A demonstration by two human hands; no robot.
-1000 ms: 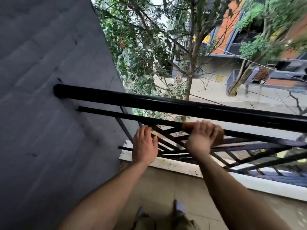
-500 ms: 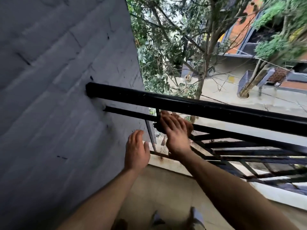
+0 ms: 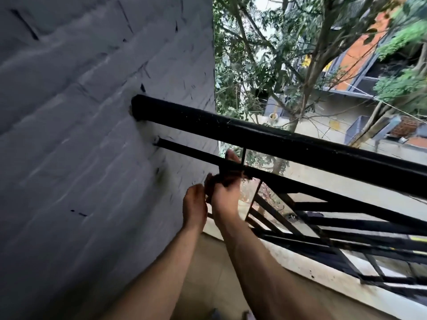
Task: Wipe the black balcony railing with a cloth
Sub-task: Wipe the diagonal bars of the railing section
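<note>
Soft daylight comes from outside; the wall (image 3: 80,135) is in shade. Edges are bent and blurred by motion.

My railing (image 3: 300,146) is black all through, top bar and slanted bars alike, with pale specks in the paint. The cloth (image 3: 227,177) in my right hand (image 3: 225,199) is dark brown (nearly as dark as the bar). The wall (image 3: 80,135) is grey, lined like brickwork, with black scuffs. The floor (image 3: 208,273) is tan, the ledge (image 3: 300,265) stained white.
</note>
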